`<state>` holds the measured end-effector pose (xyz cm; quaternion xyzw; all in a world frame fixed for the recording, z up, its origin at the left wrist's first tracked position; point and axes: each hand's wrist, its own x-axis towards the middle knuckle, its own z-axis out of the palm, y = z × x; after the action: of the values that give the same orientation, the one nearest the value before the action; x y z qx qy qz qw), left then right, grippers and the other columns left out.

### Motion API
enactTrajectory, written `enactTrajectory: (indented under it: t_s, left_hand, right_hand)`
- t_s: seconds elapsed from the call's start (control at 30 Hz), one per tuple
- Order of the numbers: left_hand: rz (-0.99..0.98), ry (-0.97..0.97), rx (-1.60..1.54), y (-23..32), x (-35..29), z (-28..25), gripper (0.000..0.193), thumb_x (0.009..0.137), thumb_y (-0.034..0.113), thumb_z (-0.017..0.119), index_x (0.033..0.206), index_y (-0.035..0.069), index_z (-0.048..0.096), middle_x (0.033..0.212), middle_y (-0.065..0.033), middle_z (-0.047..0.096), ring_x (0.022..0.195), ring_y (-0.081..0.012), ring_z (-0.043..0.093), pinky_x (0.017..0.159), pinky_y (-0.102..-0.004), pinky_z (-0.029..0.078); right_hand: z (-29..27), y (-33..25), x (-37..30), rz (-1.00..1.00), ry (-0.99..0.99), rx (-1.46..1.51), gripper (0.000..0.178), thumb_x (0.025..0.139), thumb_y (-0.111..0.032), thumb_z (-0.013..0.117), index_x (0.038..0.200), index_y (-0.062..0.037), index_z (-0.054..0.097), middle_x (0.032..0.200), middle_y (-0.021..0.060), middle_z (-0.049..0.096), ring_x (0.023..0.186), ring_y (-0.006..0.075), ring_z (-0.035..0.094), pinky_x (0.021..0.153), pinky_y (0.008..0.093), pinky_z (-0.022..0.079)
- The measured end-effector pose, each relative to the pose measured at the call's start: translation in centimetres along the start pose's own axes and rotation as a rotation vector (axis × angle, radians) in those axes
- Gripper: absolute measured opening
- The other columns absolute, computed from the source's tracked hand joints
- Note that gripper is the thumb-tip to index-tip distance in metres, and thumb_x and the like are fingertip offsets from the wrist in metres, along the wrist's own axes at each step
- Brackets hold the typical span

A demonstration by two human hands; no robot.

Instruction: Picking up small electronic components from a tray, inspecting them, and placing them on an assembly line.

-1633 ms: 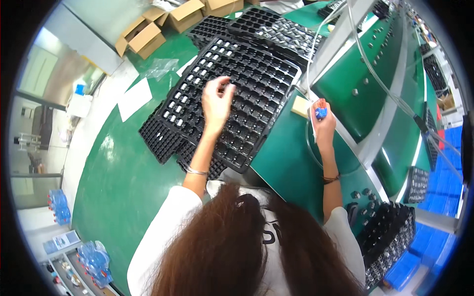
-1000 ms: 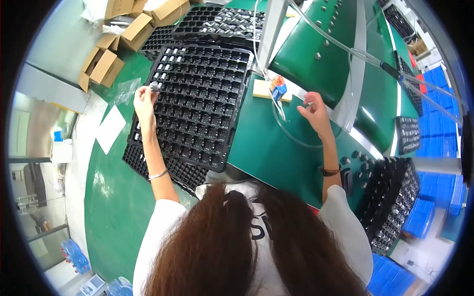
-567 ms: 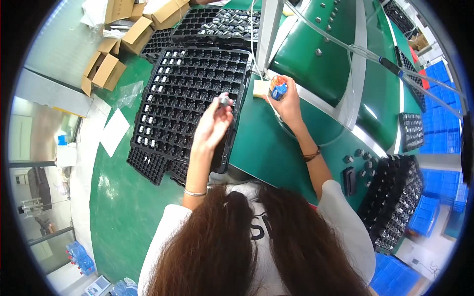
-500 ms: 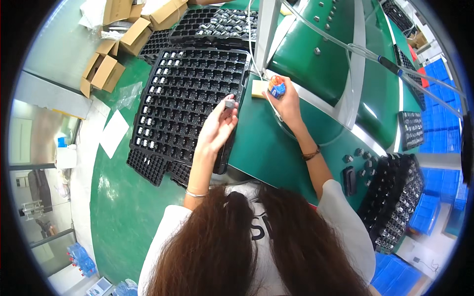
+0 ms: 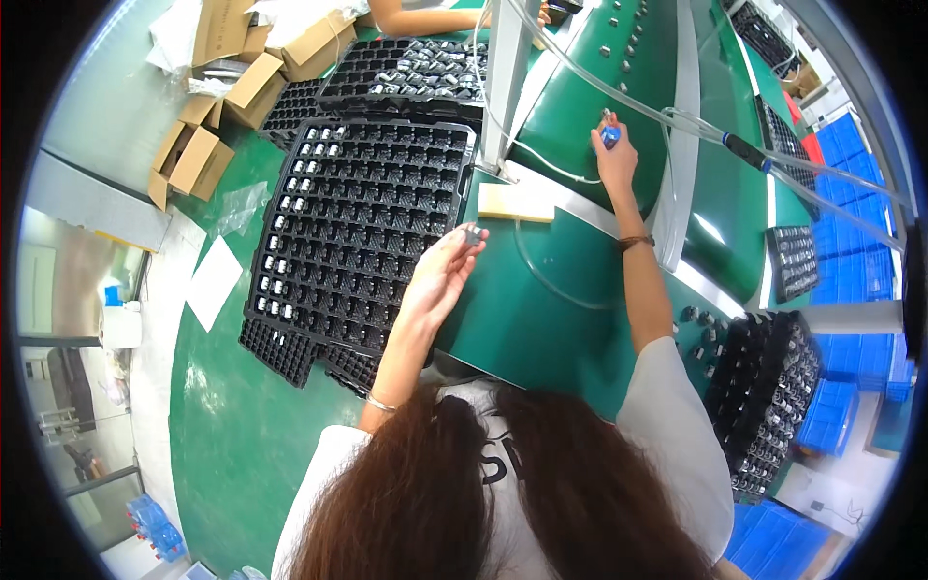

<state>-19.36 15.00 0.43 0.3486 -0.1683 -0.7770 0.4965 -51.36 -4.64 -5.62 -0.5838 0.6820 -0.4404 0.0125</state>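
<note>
Green floor at nine o'clock; at ten, cardboard boxes, then a black tray, silvery pieces along its left. Near centre the left hand pinches a small blocky grey part; toward one, the right hand grips a blue tool over a green belt; blue crates at three.

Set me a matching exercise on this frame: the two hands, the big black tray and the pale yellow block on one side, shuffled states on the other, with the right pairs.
1. Left hand
2. Right hand
3. Big black tray
4. Pale yellow block

A. Lying on the green tabletop
B. White parts in its leftmost columns
C. Pinching a small grey part
D. Holding a blue tool over the green belt

Pairs: 1-C, 2-D, 3-B, 4-A
</note>
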Motion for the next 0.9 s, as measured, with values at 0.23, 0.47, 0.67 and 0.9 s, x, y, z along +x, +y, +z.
enactTrajectory:
  t_s: [0.23,0.47,0.67,0.9]
  left_hand:
    - [0.115,0.005,0.089,-1.0,2.2,2.4,0.029,0.089,0.015,0.057,0.115,0.001,0.056,0.102,-0.0044,0.063,0.091,-0.0099,0.058,0.078,-0.0199,0.045]
    - [0.220,-0.026,0.268,-1.8,2.9,4.0,0.029,0.090,0.014,0.057,0.114,-0.002,0.058,0.102,-0.0032,0.062,0.087,-0.0071,0.056,0.079,-0.0202,0.044]
    - [0.246,0.002,0.301,-1.9,2.1,3.5,0.030,0.087,0.016,0.061,0.112,-0.001,0.060,0.098,-0.0038,0.064,0.085,-0.0068,0.055,0.079,-0.0205,0.043]
    - [0.295,0.052,0.398,-1.1,1.7,1.6,0.041,0.086,0.016,0.062,0.122,-0.001,0.052,0.107,-0.0066,0.061,0.097,-0.0102,0.055,0.087,-0.0246,0.042]
  right_hand:
    - [-3.7,-8.4,-3.4,0.145,-0.073,0.727,0.041,0.087,-0.029,0.061,0.105,0.0058,0.052,0.099,0.0044,0.059,0.086,0.0124,0.056,0.073,0.0243,0.045]
    - [-5.5,-14.1,-11.9,0.358,-0.474,1.194,0.026,0.094,-0.024,0.045,0.105,-0.0020,0.054,0.091,0.0047,0.059,0.081,0.0090,0.058,0.070,0.0214,0.046]
    - [-5.1,-14.4,-14.6,0.351,-0.483,1.145,0.027,0.093,-0.025,0.047,0.109,-0.0025,0.053,0.093,0.0031,0.059,0.080,0.0073,0.058,0.062,0.0192,0.046]
    - [-5.0,-16.1,-14.5,0.262,-0.497,1.049,0.021,0.090,-0.019,0.053,0.094,0.0009,0.058,0.082,0.0024,0.061,0.071,0.0091,0.055,0.064,0.0236,0.044]
